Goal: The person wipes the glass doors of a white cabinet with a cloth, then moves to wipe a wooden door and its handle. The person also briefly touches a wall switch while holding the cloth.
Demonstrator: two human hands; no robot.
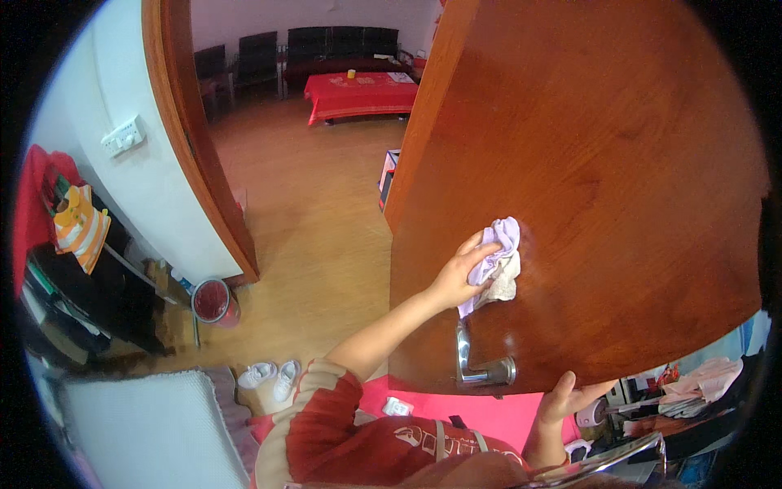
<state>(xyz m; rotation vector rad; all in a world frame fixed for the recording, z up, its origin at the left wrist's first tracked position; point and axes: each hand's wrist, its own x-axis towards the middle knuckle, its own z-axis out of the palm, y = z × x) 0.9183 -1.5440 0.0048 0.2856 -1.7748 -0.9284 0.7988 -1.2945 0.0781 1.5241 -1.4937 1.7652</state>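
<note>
My left hand (467,272) holds a crumpled lilac and off-white cloth (502,244) against the face of a reddish-brown wooden door (580,171). Just below this hand in the picture is the door's shiny metal lever handle (482,370). My right hand (568,397) grips the door's edge at the lower right, its thumb on the near face; its other fingers are partly hidden.
A wooden door frame (189,147) borders the opening on the left. Beyond stands a table with a red cloth (360,98). White shoes (284,380), a waste bin (215,302) and a bed (146,428) are at the lower left. Clothes (702,385) lie at the right.
</note>
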